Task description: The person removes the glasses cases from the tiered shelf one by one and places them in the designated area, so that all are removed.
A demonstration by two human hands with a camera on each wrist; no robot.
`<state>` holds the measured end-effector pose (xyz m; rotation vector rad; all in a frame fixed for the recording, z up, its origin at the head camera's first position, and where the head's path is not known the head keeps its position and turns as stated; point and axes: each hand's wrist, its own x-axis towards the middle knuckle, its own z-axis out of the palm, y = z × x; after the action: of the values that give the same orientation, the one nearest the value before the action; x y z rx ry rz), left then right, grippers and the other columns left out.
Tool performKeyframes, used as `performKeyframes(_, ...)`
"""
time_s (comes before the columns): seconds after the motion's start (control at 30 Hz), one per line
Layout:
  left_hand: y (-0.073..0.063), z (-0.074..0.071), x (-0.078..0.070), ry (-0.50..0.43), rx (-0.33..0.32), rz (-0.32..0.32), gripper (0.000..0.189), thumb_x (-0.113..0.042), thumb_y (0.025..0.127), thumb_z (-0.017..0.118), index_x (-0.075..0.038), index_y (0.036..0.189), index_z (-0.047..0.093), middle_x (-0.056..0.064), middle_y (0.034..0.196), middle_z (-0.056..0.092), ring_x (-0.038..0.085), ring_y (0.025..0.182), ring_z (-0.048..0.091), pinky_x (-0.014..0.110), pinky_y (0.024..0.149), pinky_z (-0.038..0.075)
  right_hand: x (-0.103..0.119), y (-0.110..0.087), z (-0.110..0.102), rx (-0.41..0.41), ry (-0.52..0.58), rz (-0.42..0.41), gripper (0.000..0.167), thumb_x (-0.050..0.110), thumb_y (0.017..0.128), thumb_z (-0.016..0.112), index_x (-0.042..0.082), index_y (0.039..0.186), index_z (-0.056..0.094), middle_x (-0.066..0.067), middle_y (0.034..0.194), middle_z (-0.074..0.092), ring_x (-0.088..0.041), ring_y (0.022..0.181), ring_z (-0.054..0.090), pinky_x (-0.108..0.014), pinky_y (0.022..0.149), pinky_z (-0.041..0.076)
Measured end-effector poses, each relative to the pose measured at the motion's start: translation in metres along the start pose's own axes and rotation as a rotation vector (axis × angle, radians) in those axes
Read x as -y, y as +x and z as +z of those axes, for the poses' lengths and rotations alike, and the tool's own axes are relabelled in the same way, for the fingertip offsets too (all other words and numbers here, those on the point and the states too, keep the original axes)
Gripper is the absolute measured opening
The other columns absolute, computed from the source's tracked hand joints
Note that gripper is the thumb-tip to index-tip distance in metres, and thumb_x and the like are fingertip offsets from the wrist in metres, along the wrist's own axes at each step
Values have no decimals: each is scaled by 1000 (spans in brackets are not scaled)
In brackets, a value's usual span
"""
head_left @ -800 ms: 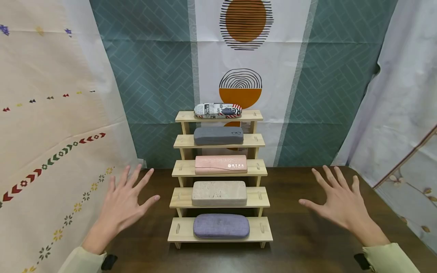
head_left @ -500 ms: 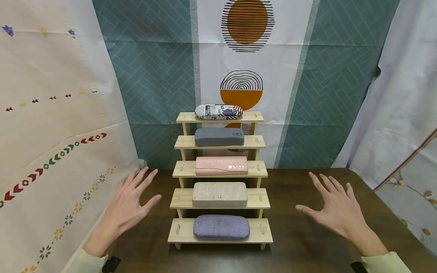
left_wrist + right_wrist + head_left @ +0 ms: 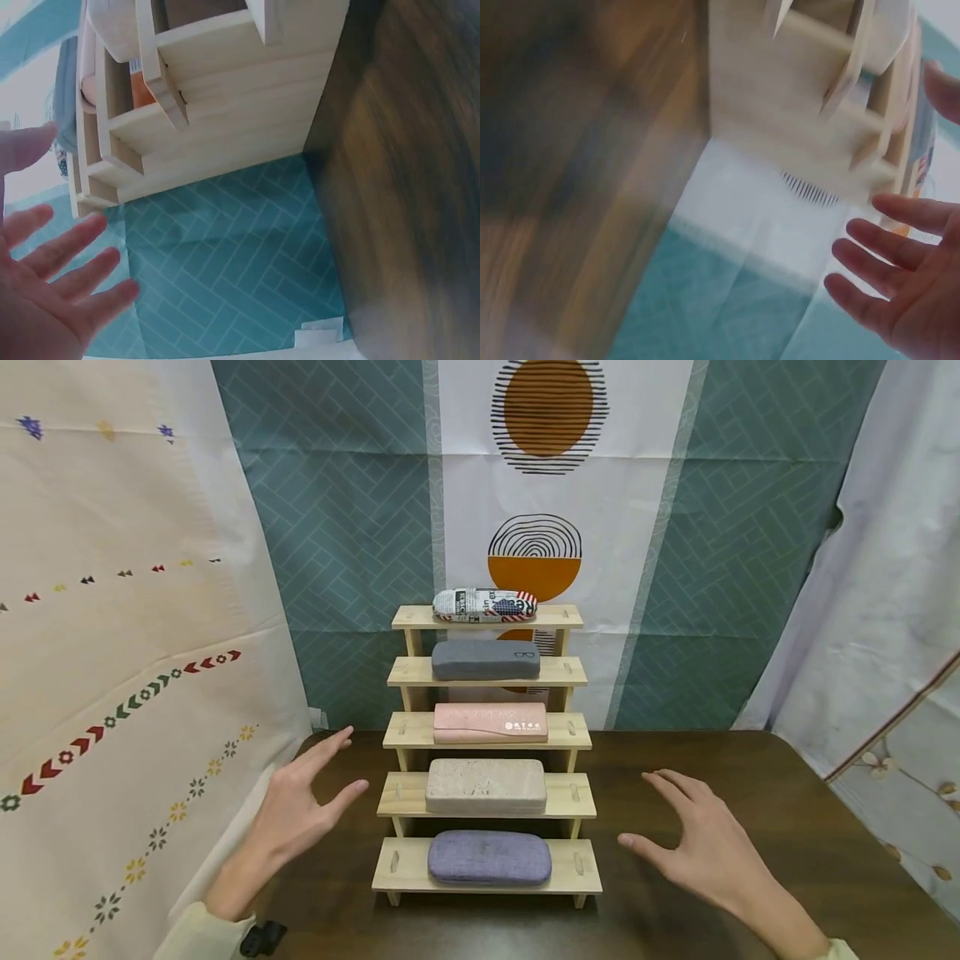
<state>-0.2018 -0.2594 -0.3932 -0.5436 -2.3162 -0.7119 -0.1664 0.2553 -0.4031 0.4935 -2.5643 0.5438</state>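
A stepped wooden rack (image 3: pixel 390 797) stands in the middle of the table, one glasses case on each shelf. From the top come a newspaper-print case (image 3: pixel 484 605), a grey case (image 3: pixel 486 660), a pink case (image 3: pixel 491 723), a beige case (image 3: pixel 486 786) and a purple case (image 3: pixel 490 857). Left of the rack my left hand (image 3: pixel 296 806) hovers, thumb and fingers spread apart, touching nothing. On the other side my right hand (image 3: pixel 701 843) is held in the air with fingers extended and thumb apart, also empty. Both wrist views show the rack's side panels beyond the fingers.
The dark wooden table (image 3: pixel 660 935) runs under the rack. A patterned teal and white cloth (image 3: pixel 337 568) hangs behind it. A cream embroidered cloth (image 3: pixel 150 710) borders the left side, and a white floral cloth (image 3: pixel 900 610) the right.
Both hands have moved inward toward the rack and turned so their palms face it more. The right hand has also come lower in the head view. The cases stay in place.
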Motion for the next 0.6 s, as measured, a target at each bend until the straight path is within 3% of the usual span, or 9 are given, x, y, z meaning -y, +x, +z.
performKeyframes(0.13,0,5,-3,-26,40,5,63,-18,85,89,-11,142,64,6,123,68,31,114,65,42,94,49,22,-8,8,32,76,-28,82,52,81,90,10,145,61,-14,140,61,-37,128,57,-63,97,52)
performKeyframes(0.37,0,11,-4,-104,220,-79,88,-22,86,89,-16,161,44,11,156,48,35,141,47,61,108,43,51,-17,29,142,140,-49,77,46,81,92,14,145,62,0,140,63,-25,128,61,-54,98,56)
performKeyframes(0.6,3,18,-2,-196,265,-109,99,-19,84,92,-19,165,36,12,161,44,37,140,48,64,105,49,63,-17,47,227,185,-105,75,46,84,89,18,147,60,3,143,61,-22,132,58,-52,101,55)
